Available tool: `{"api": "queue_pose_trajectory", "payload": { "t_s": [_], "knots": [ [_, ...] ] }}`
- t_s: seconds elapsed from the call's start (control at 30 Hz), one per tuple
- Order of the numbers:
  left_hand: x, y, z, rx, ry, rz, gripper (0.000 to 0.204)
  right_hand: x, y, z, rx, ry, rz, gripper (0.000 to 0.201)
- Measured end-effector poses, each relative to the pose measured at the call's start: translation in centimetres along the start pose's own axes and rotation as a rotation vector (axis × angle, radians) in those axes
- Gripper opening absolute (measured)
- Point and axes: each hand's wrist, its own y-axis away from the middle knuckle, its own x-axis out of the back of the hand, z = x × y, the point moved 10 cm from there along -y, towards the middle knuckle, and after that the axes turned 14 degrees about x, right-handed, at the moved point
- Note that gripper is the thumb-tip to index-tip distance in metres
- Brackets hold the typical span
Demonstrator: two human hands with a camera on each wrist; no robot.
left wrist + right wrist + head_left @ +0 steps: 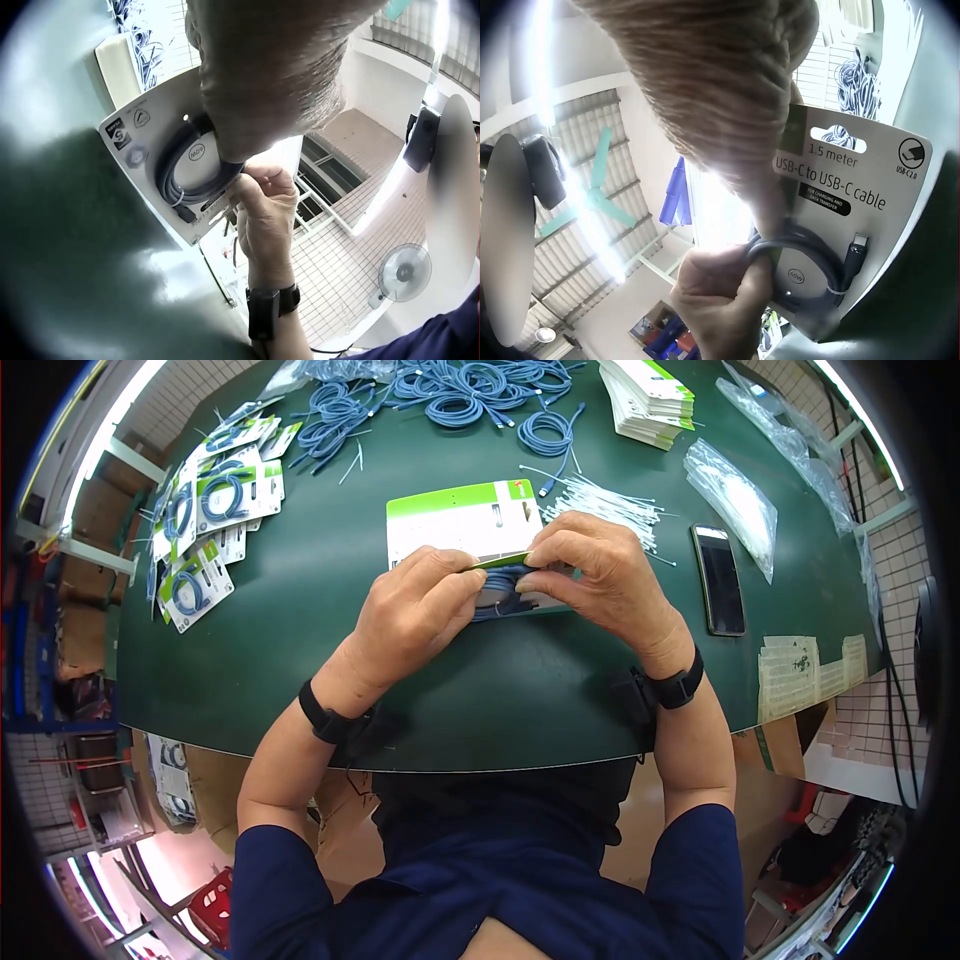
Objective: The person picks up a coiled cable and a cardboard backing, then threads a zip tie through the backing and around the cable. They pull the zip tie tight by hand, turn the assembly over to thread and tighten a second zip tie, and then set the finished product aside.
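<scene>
Between the two hands is a packaging card [885, 176] printed "USB-C to USB-C cable", held tilted near the middle of the table. A coiled dark blue cable [169, 172] lies against the card, bound by a thin white tie, its plug [855, 259] near one edge. My left hand [415, 605] pinches the card and coil from the left with thumb and forefinger. From the right, my right hand [605, 575] pinches the card's upper edge by the coil. Just beyond them lies a pile of green-and-white cards [450, 525]. Part of the coil is hidden by fingers.
Carded cables [225, 495] are heaped at the left. Loose blue coils [455, 395] lie at the back, a card stack [645, 405] at the back right. White cable ties [610, 505], a plastic bag [735, 500] and a phone [718, 580] are on the right.
</scene>
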Motion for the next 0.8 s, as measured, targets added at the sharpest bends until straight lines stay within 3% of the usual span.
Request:
{"api": "queue_pose_trajectory", "payload": {
  "t_s": [0.7,0.8],
  "knots": [
    [0.4,1.4,-0.8,-0.033,-0.059,0.065,0.026,-1.1,0.0,-0.2,0.031,-0.048,0.009,0.022],
    [0.2,1.4,-0.9,0.008,-0.055,0.025,0.036,-1.1,0.0,-0.3,0.033,-0.042,0.005,0.023]
  ]
}}
